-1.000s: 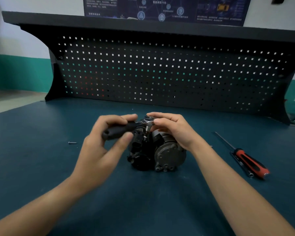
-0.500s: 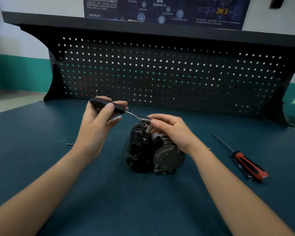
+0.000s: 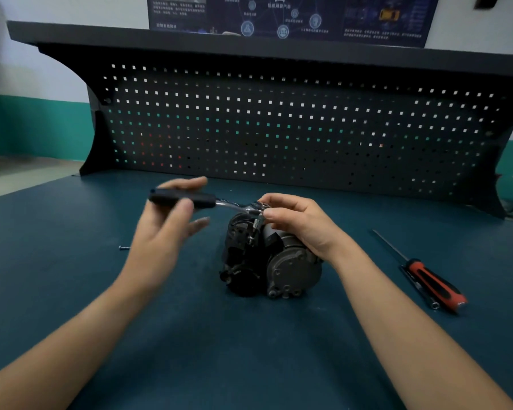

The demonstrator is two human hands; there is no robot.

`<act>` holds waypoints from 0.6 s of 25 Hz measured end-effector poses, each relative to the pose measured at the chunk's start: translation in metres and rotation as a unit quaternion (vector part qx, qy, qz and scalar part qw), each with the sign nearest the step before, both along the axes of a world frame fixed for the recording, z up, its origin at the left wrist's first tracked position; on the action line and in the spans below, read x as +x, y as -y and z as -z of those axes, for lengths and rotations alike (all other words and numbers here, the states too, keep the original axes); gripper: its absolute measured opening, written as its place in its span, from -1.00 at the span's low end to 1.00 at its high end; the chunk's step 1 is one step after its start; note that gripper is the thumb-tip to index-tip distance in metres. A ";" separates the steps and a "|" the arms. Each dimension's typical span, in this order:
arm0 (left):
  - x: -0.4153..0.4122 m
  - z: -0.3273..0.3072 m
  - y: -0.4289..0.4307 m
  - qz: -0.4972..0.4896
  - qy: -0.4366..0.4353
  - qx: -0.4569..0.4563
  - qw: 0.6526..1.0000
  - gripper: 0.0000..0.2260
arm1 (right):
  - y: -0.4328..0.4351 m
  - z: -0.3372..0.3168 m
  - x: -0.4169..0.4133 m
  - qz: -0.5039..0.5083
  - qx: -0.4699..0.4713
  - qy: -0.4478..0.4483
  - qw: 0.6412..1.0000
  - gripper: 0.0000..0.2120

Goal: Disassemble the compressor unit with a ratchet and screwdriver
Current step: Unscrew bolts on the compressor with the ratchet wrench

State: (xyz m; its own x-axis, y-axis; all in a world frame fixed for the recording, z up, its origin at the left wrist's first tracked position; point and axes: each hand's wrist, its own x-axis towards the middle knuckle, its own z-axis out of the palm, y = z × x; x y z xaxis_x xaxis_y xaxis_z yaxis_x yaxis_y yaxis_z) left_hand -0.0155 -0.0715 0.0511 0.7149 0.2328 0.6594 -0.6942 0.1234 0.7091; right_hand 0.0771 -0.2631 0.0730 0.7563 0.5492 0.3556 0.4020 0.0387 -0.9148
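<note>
Currently, left hand [image 3: 166,229] grasps the ratchet [image 3: 184,199] handle, now swung farther away — another stroke done; right hand [image 3: 296,223] pinches its head atop the compressor [image 3: 279,261], centre of bench [image 3: 71,276] — loosening judged underway.

Left hand [image 3: 163,229], blurred, seemingly grips; right hand [image 3: 301,224] pinches.

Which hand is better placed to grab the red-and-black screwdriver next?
Right, probably. The red-and-black screwdriver lies right of the grey metal compressor, on the side of the right hand, though it pinches the silver ratchet head. The left hand grips the black ratchet handle across the compressor and must reach over.
</note>
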 end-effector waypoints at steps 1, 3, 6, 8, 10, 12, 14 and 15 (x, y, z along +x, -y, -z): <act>0.010 -0.005 -0.005 0.009 -0.045 -0.054 0.997 -0.88 | -0.001 0.000 -0.001 -0.001 0.006 0.010 1.000 -0.82; 0.027 -0.019 -0.008 0.046 -0.127 -0.137 0.981 -0.84 | -0.004 0.000 -0.003 0.012 0.015 0.032 0.999 -0.86; 0.039 -0.036 0.003 0.104 -0.171 -0.170 0.965 -0.85 | -0.004 0.002 -0.002 0.045 0.021 0.046 0.998 -0.88; 0.031 -0.036 0.014 0.067 -0.119 -0.144 0.980 -0.88 | -0.003 0.004 0.000 0.056 0.019 0.043 0.997 -0.89; 0.006 -0.027 0.022 -0.011 -0.032 -0.071 0.997 -0.94 | -0.002 0.005 0.001 0.048 0.017 0.033 0.998 -0.85; -0.019 -0.014 0.031 -0.072 0.061 0.058 0.994 -0.83 | -0.002 0.004 0.001 0.031 0.006 0.029 0.999 -0.78; -0.035 -0.005 0.042 -0.079 0.099 0.182 0.975 -0.77 | -0.002 0.003 0.001 0.011 0.011 0.012 1.000 -0.76; -0.037 -0.003 0.044 -0.077 0.099 0.208 0.970 -0.77 | -0.001 0.002 0.000 0.005 0.020 -0.002 1.000 -0.80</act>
State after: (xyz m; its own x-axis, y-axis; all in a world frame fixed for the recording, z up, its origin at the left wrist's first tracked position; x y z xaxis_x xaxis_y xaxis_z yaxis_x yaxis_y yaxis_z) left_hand -0.0529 -0.1160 0.0545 0.5429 0.0100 0.8398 -0.8093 -0.2608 0.5263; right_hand 0.0774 -0.2616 0.0707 0.7629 0.5268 0.3748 0.3995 0.0717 -0.9139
